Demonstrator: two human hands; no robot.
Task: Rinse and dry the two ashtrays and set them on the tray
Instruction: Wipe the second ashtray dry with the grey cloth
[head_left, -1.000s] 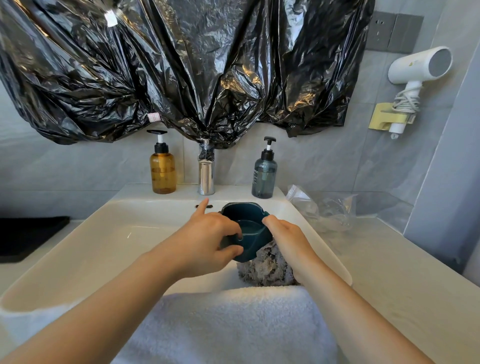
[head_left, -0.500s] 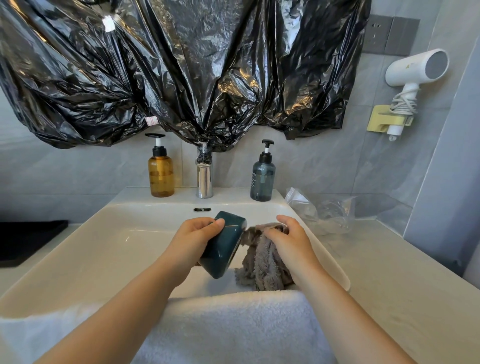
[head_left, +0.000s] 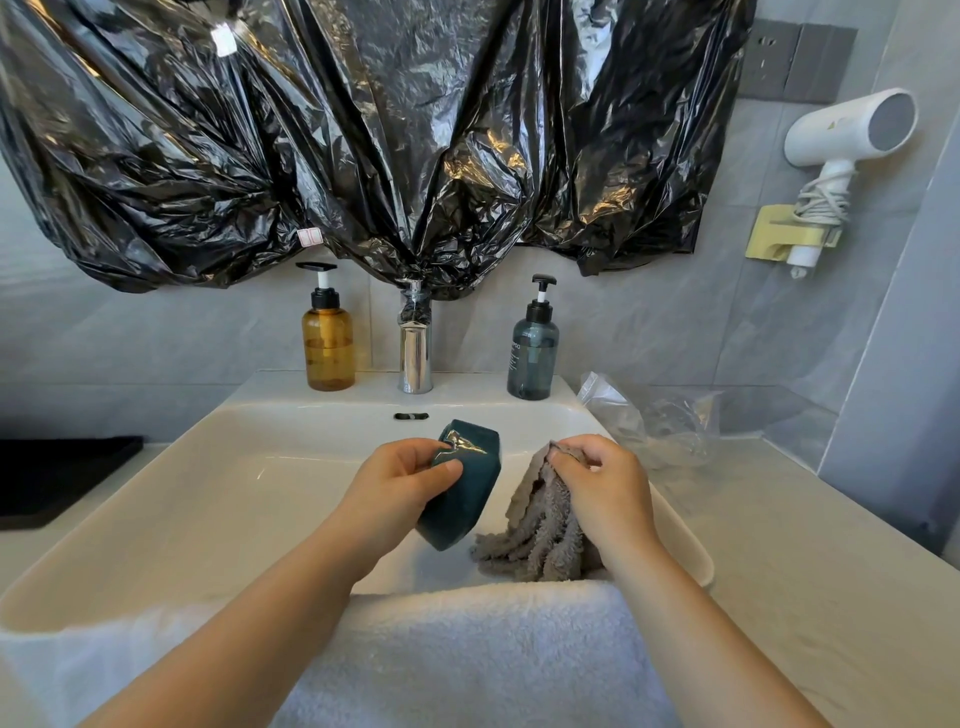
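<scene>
Left hand (head_left: 400, 483): fingers curled round the far edge of the ashtray (head_left: 467, 499), thumb pressed on its near face, grip clamped. The ashtray is dark teal, tipped up on edge, flat underside toward the camera, with a wet glare at its upper corner. It is held over the sink (head_left: 208, 493), just off frame centre toward 6 o'clock.

Right hand (head_left: 608, 483): at 3 o'clock of the ashtray, fingertips pinched together on the top edge of a grey cloth (head_left: 540, 535). The cloth hangs down in folds; its lower end lies at the sink's near edge. Cloth and ashtray are just beside each other; contact cannot be told.

A white towel (head_left: 467, 649) is draped over the sink's front rim at 6 o'clock. The black tray (head_left: 57, 478) sits on the counter at 9 o'clock, well apart from both hands.

The tap (head_left: 415, 353) stands at 12 o'clock of the ashtray, an amber bottle (head_left: 328, 338) at its 9 o'clock and a grey bottle (head_left: 534, 353) at its 3 o'clock.
</scene>
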